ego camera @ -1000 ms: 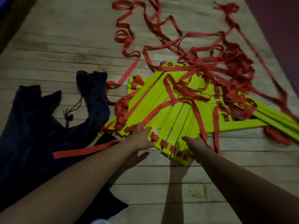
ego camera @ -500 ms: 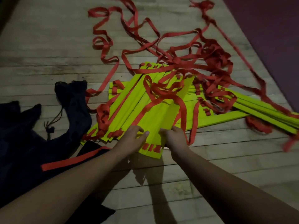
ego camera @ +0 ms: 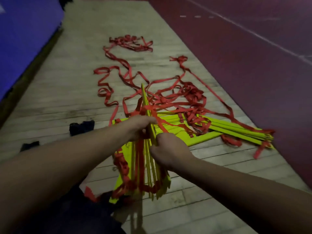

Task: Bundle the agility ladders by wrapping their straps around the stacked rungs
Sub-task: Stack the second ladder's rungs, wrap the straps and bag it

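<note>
A stack of yellow ladder rungs [ego camera: 148,168] stands on edge, lifted off the wooden floor, its near end low by my knees. My left hand [ego camera: 140,125] grips the stack from the left near its middle. From the right, my right hand [ego camera: 167,149] grips the same stack. Red straps [ego camera: 170,98] trail from the rungs in loose loops across the floor beyond. More yellow rungs [ego camera: 236,130] lie flat to the right, tangled in red strap.
A dark cloth bag [ego camera: 82,127] lies on the floor at the left, with more dark fabric at the bottom left. A dark red track surface [ego camera: 253,65] borders the wooden strip on the right. A blue wall [ego camera: 25,39] stands at the left.
Both hands gathered the fanned rungs together and lifted them on edge from lying flat. The view has tilted up, showing more floor and strap ahead.
</note>
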The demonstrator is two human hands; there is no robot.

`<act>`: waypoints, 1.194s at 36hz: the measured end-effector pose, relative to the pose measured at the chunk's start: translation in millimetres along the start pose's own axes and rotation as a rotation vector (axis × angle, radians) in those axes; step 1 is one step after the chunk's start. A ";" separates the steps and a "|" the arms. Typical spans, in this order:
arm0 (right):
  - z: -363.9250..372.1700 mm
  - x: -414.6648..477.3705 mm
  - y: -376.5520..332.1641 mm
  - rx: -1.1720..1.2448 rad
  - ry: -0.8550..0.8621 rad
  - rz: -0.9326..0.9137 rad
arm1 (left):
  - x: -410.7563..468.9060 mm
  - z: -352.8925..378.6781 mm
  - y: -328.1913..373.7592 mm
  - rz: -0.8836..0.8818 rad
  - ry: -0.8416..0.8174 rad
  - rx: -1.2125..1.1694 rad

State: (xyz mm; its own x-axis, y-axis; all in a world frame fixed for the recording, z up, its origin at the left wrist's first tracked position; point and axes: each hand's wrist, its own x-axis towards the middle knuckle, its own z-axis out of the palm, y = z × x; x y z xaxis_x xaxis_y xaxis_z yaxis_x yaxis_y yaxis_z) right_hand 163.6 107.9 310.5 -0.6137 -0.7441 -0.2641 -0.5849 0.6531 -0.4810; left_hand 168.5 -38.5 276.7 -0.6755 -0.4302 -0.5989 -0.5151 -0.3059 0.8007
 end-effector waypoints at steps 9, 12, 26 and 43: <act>-49.7 -45.1 -4.4 0.243 0.096 -0.072 | -81.6 13.5 34.8 0.093 0.055 0.089; -68.2 -45.5 14.3 0.226 0.239 -0.038 | -109.7 18.8 38.8 0.104 -0.002 0.158; -74.8 -45.7 38.9 0.726 0.123 0.117 | -153.4 31.5 37.7 0.439 0.116 1.260; -139.2 -47.6 164.5 0.523 0.410 0.655 | -181.1 -27.5 58.4 0.437 0.170 1.125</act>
State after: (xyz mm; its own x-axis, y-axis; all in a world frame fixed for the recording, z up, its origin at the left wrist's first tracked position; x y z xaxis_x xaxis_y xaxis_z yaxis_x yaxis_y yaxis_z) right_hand 22.8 270.4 360.3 -0.9345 -0.0767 -0.3477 0.1960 0.7045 -0.6821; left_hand 275.2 -1.8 432.3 -0.8722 -0.4441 -0.2052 -0.4882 0.7631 0.4235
